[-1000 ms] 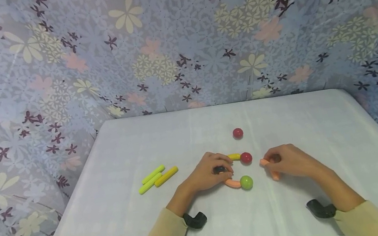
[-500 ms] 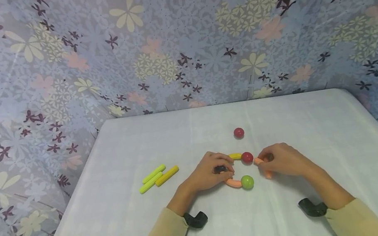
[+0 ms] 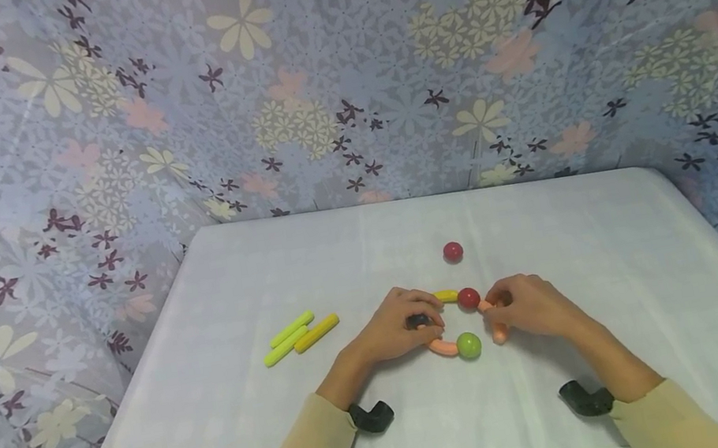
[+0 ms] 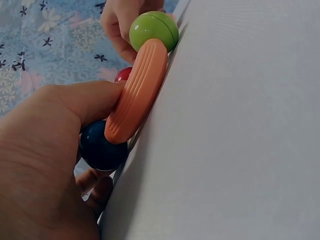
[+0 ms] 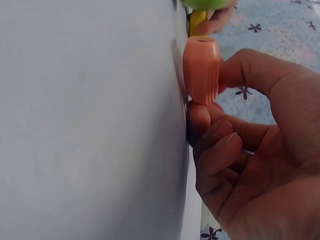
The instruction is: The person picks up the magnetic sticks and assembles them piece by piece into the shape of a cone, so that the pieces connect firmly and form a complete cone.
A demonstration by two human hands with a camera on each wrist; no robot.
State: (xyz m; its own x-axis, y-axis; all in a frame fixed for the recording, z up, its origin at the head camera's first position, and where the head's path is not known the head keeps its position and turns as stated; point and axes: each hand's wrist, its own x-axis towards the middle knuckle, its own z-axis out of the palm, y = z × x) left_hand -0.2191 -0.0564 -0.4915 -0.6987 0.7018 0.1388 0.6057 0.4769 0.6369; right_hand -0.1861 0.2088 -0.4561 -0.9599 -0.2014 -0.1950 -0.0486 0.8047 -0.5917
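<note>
My left hand (image 3: 395,327) grips a toy chain of balls and curved rods by its dark blue ball (image 4: 102,146), thumb against an orange curved rod (image 4: 140,90). That rod runs to a green ball (image 3: 468,345) at its other end. On the chain's far side, a yellow rod (image 3: 446,296) meets a red ball (image 3: 468,298). Pinched between thumb and fingers of my right hand (image 3: 528,304) is a second orange curved rod (image 5: 201,70). In the head view its upper end is right at the red ball, its lower end pointing toward me, right of the green ball.
A loose red ball (image 3: 453,251) lies farther back on the white-covered table (image 3: 581,217). To the left of my left hand lie two lime-green sticks (image 3: 291,329) and a yellow stick (image 3: 317,333). A flowered curtain (image 3: 337,100) hangs behind the table.
My right hand has moved left with the orange curved rod, bringing its end up to the chain's red ball. The left hand has kept its grip in place.
</note>
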